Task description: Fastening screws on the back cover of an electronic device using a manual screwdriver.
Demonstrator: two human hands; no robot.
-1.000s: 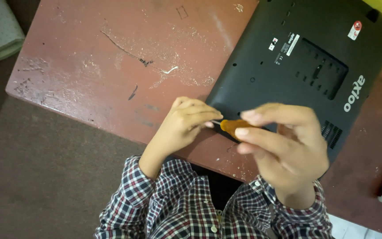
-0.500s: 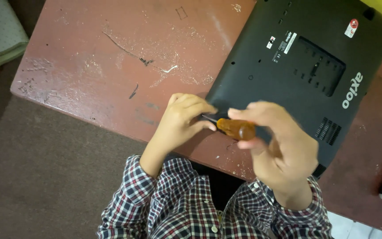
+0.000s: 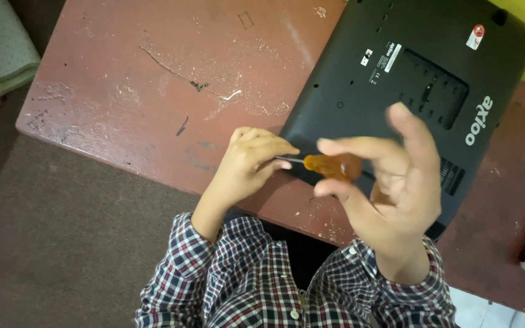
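**Head view: screwdriver held level at the laptop's near corner**

Head view, nearest first: the right hand (image 3: pixel 390 176) pinches the orange handle of the screwdriver (image 3: pixel 329 165), fingers partly spread. The left hand (image 3: pixel 247 164) closes its fingertips round the shaft. The tool lies crosswise, tip pointing left, over the desk's (image 3: pixel 123 79) near edge. Beyond, the upturned black laptop (image 3: pixel 408 91) has its base cover on; I judge opening barely begun.

Translucent amber plastic screwdriver handle (image 3: pixel 333 166), matt black plastic laptop underside (image 3: pixel 408 91), scuffed reddish table (image 3: pixel 153 79).
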